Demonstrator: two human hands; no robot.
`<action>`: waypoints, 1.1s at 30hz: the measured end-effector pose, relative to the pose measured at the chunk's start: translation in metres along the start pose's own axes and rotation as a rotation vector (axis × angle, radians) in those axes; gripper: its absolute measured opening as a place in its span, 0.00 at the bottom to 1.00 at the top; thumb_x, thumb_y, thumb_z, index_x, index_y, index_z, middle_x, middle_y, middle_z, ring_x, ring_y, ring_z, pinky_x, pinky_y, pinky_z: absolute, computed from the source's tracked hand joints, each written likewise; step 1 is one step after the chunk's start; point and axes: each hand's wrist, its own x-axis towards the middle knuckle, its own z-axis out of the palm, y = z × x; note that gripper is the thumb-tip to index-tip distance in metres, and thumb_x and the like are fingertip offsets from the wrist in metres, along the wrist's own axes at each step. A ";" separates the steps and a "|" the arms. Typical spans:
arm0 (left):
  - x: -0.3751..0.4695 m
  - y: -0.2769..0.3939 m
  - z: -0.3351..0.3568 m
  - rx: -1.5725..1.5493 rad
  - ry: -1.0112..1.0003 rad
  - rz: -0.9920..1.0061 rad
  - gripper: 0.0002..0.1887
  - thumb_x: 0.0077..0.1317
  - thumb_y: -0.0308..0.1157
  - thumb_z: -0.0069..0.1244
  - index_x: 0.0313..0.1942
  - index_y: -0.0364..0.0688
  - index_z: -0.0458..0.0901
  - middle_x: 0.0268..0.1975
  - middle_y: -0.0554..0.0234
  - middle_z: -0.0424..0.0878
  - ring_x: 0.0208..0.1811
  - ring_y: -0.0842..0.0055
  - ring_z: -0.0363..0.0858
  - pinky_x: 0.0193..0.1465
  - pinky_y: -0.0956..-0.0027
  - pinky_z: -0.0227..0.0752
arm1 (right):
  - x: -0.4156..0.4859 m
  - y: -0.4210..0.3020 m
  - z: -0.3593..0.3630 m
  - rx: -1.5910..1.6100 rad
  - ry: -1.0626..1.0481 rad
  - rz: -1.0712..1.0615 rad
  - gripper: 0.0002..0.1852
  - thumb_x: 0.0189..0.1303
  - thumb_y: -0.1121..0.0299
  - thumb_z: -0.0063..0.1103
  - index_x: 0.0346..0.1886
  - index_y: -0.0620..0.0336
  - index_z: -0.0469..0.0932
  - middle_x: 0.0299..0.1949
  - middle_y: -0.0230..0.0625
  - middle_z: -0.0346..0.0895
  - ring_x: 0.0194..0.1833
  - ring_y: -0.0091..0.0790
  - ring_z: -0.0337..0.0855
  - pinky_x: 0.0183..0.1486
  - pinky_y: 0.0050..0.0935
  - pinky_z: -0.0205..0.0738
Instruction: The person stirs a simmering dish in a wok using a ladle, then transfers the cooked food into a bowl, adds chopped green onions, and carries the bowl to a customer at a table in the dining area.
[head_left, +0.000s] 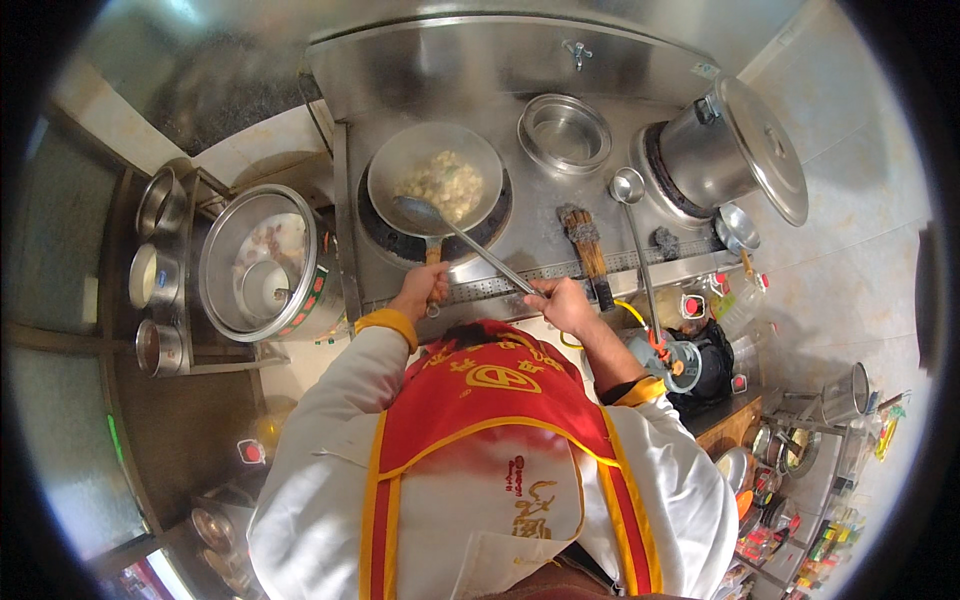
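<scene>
My left hand (424, 289) grips the wooden handle of a wok (384, 169) that rests on a black burner ring (375, 234). Pale yellowish chunks of food (450, 184) lie in the wok, with faint steam over them. In my right hand (564, 304) is the end of a long-handled metal cooking ladle (487, 256). The ladle's bowl sits inside the wok, at the near left of the food, and its shaft crosses the rim. Beside my right hand, a bamboo wok brush (585, 244) lies on the steel stove top.
Behind the brush stands a round metal basin (566, 133). A second ladle (636, 225) reaches over the stove's front edge. To the right are a lidded stockpot (694, 161) and a small pan (737, 227). A large pot (214, 262) stands left; a gas cylinder (679, 367) sits below right.
</scene>
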 end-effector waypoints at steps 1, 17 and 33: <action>-0.002 0.000 0.000 0.005 -0.001 0.004 0.14 0.74 0.37 0.56 0.29 0.44 0.74 0.23 0.71 0.74 0.17 0.81 0.70 0.21 0.74 0.67 | 0.000 -0.001 0.000 0.043 -0.030 0.032 0.22 0.62 0.59 0.73 0.56 0.58 0.87 0.40 0.53 0.88 0.41 0.50 0.91 0.48 0.40 0.83; -0.039 0.027 0.018 0.131 0.109 -0.081 0.16 0.74 0.32 0.54 0.26 0.46 0.70 0.19 0.73 0.69 0.15 0.85 0.65 0.18 0.74 0.63 | 0.055 0.011 -0.010 -0.069 0.236 0.088 0.27 0.64 0.54 0.73 0.59 0.64 0.84 0.41 0.61 0.86 0.46 0.55 0.90 0.51 0.42 0.82; -0.033 0.028 0.038 0.155 0.039 -0.020 0.13 0.71 0.34 0.56 0.28 0.46 0.74 0.21 0.70 0.73 0.17 0.79 0.69 0.19 0.70 0.62 | 0.047 0.012 -0.160 -0.204 -0.240 -0.052 0.19 0.62 0.64 0.73 0.55 0.57 0.88 0.35 0.42 0.90 0.35 0.29 0.88 0.43 0.33 0.82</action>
